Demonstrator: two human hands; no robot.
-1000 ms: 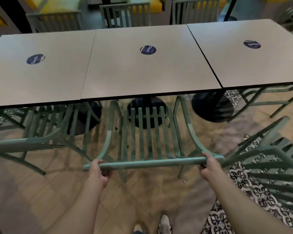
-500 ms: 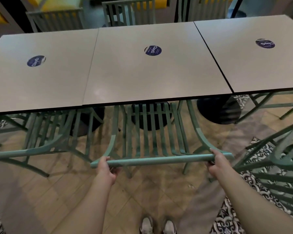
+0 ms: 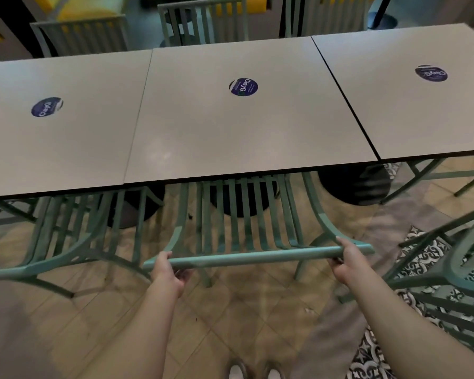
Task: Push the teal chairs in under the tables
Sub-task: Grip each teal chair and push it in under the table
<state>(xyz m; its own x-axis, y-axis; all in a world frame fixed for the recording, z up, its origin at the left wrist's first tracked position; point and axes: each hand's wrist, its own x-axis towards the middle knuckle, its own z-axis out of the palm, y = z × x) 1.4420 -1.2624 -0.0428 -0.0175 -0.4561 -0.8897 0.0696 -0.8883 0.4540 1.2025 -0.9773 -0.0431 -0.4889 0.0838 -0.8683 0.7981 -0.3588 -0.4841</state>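
Teal chair (image 3: 246,231) in front of me has slid forward over the last second: its slatted seat, which stood mostly clear of the table edge, now runs under the near edge of the middle table (image 3: 246,132), with only the back half and the top rail (image 3: 257,257) showing on my side. My left hand (image 3: 168,274) is wrapped around the left end of that rail and my right hand (image 3: 345,262) is wrapped around the right end, fingers curled over the bar on both. I judge the push to be well along but not finished, since the backrest is not yet up against the tabletop.

Left of it, another teal chair (image 3: 74,231) sits partly under the left table (image 3: 66,127). Near right, a third teal chair (image 3: 449,283) stands out on the patterned floor tiles (image 3: 422,258), well clear of the right table (image 3: 422,105), so that one looks left to do.

Three grey tabletops are butted edge to edge, each carrying a round blue sticker (image 3: 243,87). Dark pedestal bases (image 3: 353,187) show beneath them. More teal chair backs (image 3: 203,20) line the far side, with yellow seating (image 3: 93,6) behind. Tan floor tiles (image 3: 244,318) lie underfoot, and my shoes (image 3: 255,372) show at the near edge.
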